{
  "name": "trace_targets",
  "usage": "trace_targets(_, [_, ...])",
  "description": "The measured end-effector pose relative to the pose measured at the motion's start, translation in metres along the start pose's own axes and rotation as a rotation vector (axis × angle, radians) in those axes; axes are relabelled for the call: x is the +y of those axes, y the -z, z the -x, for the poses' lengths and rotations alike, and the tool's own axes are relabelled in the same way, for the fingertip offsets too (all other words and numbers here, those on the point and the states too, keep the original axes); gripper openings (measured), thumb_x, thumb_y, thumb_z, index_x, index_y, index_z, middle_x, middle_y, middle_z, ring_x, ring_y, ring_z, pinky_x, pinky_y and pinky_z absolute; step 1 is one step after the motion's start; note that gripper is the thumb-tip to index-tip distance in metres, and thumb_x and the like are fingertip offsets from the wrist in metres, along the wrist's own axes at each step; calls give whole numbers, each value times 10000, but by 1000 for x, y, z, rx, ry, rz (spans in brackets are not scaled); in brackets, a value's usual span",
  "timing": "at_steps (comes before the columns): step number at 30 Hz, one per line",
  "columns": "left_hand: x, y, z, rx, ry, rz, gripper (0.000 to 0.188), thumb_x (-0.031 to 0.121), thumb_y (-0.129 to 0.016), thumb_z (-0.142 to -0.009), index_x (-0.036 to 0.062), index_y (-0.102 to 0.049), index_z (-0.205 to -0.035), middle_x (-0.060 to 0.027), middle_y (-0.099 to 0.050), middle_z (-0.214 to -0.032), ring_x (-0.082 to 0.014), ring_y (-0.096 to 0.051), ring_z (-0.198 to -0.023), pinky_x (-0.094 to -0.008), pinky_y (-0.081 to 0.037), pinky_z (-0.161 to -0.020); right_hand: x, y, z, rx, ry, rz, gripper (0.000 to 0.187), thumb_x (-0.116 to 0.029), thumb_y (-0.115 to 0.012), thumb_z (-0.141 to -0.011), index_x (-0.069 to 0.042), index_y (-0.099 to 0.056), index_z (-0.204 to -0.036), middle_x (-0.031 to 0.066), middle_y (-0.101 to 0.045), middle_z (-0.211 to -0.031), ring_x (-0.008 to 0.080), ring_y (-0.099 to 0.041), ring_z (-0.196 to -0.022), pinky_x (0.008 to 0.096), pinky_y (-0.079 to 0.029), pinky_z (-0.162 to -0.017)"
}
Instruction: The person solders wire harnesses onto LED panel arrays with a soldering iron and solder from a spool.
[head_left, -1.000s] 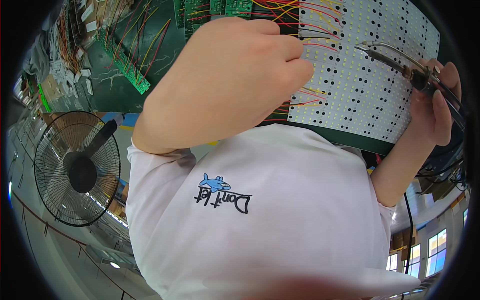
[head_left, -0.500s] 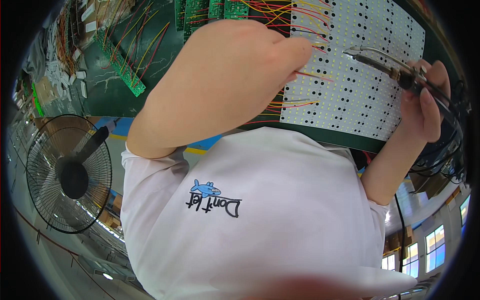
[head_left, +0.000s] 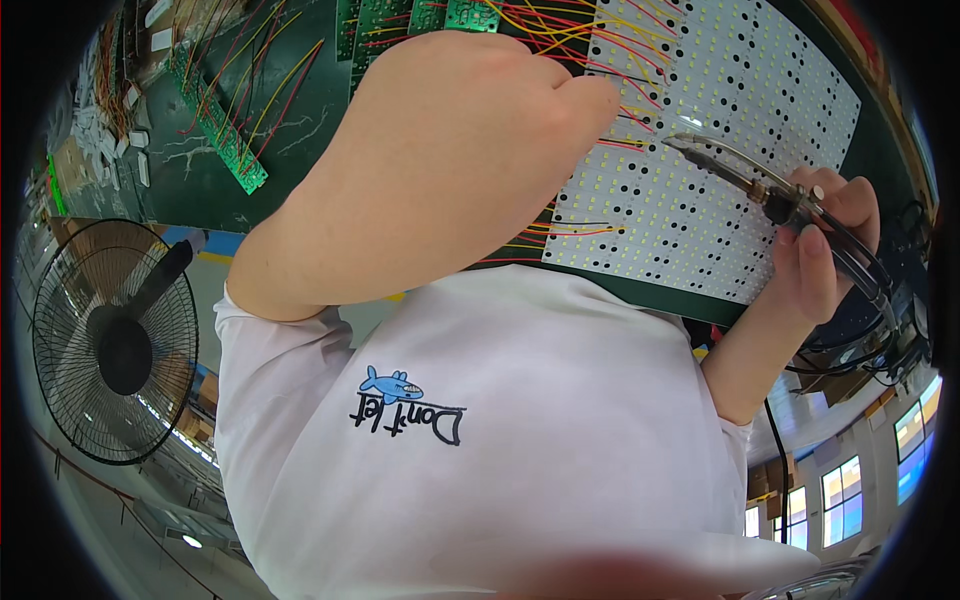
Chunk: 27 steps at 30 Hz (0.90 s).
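My right hand (head_left: 825, 245) grips a soldering iron (head_left: 730, 172) with a thin metal feed tube (head_left: 735, 157) fixed alongside it. The iron's tip points left, close over the white LED panel (head_left: 690, 215), by the ends of some wires. My left hand (head_left: 530, 100) is closed over the panel's left edge, seen from its back. Its fingertips are hidden, and a short red wire (head_left: 622, 147) comes out beside them toward the iron's tip. More red, yellow and black wires (head_left: 575, 232) lie across the panel's left edge.
Green circuit boards (head_left: 470, 15) with wires stand in a row beyond my left hand. Another wired green board (head_left: 220, 130) lies at the left of the dark green table (head_left: 190, 195), near bundled wires with white connectors (head_left: 120, 140). A black fan (head_left: 120, 345) stands lower left. Cables hang at right.
The whole view has shifted a little. The iron's tip has come closer to my left hand. The red wire at my left fingers now lies higher on the panel, by a pad.
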<state>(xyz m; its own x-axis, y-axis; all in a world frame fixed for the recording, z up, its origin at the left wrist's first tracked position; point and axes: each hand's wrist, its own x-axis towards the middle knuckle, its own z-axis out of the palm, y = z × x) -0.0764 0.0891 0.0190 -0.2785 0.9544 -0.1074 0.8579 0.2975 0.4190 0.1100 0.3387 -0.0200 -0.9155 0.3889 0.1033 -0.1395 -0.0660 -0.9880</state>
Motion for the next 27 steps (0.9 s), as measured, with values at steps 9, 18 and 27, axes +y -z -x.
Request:
trace_targets(9, [-2,0,-1,19,13,59,158,132,-760,-810,103,-661,-930,-65,-598,-716,-282,-602,-682,-406,-477,-614,0,8,0,-117,-7,-19,263,-139,-693,-878,-66,-442,-905,115,-569,-819,127,-495,-710,274,-401,-646])
trace_targets(18, [-3,0,-2,10,13,42,155,142,-760,-812,106,-665,-929,-64,-603,-725,-282,-607,-688,-407,-480,-620,0,-1,2,3,-27,54,392,-167,-812,-795,-52,-444,-867,99,-587,-793,106,-494,-661,225,-379,-584])
trace_targets(27, [-3,-2,-2,5,15,17,152,147,-758,-815,104,-667,-930,-62,-613,-734,-281,-612,-694,-405,-485,-623,-4,-8,1,41,-50,85,400,-191,-816,-780,-55,-446,-850,91,-582,-781,107,-489,-661,237,-371,-587])
